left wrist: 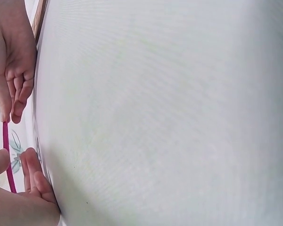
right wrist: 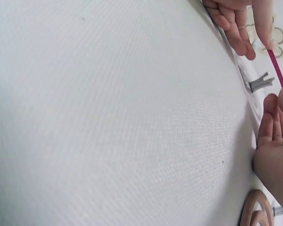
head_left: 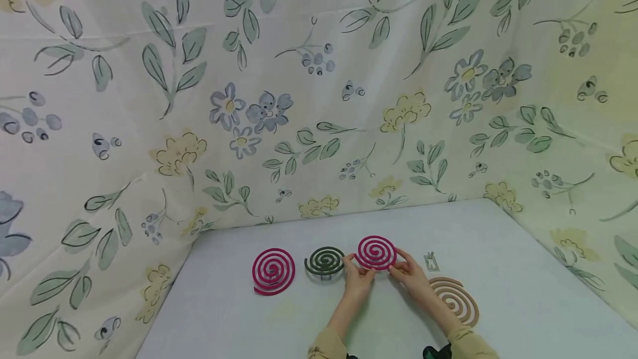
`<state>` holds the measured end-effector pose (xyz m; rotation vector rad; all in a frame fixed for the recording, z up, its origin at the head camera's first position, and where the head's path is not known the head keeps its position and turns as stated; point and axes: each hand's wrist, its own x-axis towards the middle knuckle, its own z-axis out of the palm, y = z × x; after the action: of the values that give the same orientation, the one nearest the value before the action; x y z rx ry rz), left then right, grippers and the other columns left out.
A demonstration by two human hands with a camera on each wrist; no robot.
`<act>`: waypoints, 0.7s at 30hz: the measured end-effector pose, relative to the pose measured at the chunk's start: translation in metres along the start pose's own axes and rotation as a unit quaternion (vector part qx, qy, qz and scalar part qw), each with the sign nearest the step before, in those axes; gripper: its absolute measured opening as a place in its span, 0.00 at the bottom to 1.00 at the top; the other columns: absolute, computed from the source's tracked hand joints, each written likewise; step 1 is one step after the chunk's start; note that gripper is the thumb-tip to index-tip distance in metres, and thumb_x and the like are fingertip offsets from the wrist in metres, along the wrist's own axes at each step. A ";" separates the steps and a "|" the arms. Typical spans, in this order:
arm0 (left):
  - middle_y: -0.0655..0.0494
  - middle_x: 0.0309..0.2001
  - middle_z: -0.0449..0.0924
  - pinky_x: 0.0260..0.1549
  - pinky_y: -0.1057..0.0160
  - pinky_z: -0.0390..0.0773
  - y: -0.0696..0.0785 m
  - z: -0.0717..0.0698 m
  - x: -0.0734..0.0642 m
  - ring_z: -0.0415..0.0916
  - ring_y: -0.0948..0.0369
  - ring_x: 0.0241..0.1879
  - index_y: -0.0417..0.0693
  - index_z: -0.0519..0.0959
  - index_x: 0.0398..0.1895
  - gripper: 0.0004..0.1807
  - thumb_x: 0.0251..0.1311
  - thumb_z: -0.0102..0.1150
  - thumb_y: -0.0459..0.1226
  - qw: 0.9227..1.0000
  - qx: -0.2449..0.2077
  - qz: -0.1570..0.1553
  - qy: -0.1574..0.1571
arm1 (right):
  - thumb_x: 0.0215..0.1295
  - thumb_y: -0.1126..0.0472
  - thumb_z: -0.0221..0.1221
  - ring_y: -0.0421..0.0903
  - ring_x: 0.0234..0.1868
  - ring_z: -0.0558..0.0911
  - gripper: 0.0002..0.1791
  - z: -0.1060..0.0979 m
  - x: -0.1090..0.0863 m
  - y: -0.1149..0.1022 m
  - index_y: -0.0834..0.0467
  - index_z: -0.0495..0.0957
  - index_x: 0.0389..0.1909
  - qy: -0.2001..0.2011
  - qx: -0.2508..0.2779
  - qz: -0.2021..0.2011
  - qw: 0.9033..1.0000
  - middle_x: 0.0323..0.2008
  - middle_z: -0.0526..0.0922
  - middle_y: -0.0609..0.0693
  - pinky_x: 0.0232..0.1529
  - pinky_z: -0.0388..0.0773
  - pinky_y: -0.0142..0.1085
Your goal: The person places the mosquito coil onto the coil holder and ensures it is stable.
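Observation:
Both hands hold a magenta mosquito coil (head_left: pixel 377 252) up at its lower edge, above the table. My left hand (head_left: pixel 357 281) pinches it at the left between thumb and fingers. At the coil's right side my right hand (head_left: pixel 411 276) pinches the rim. Seen from the right wrist, the coil (right wrist: pixel 277 67) is a thin strip between the two hands, with a small metal stand (right wrist: pixel 262 83) on the table behind it. Just left of the left hand, a dark green coil (head_left: pixel 325 261) sits raised on a metal support.
Another magenta coil (head_left: pixel 273 271) is at the left. A brown coil (head_left: pixel 456 301) lies partly hidden by the right forearm, and a flat metal stand (head_left: pixel 431 262) lies behind it. Floral cloth (head_left: pixel 319 154) surrounds the white table (head_left: pixel 224 314) at the back and sides.

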<state>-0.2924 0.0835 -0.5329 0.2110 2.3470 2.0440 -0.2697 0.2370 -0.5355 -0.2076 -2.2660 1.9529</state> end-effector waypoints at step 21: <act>0.53 0.22 0.73 0.24 0.70 0.71 0.012 -0.001 -0.006 0.69 0.67 0.21 0.38 0.53 0.60 0.33 0.56 0.60 0.28 1.000 0.022 -0.006 0.006 | 0.62 0.69 0.58 0.34 0.26 0.74 0.33 0.001 0.004 0.008 0.67 0.57 0.67 0.006 -0.010 -0.005 1.000 0.30 0.81 0.53 0.31 0.70 0.25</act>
<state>-0.2856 0.0836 -0.5213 0.1846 2.3963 1.9961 -0.2736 0.2374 -0.5434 -0.2084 -2.2757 1.9198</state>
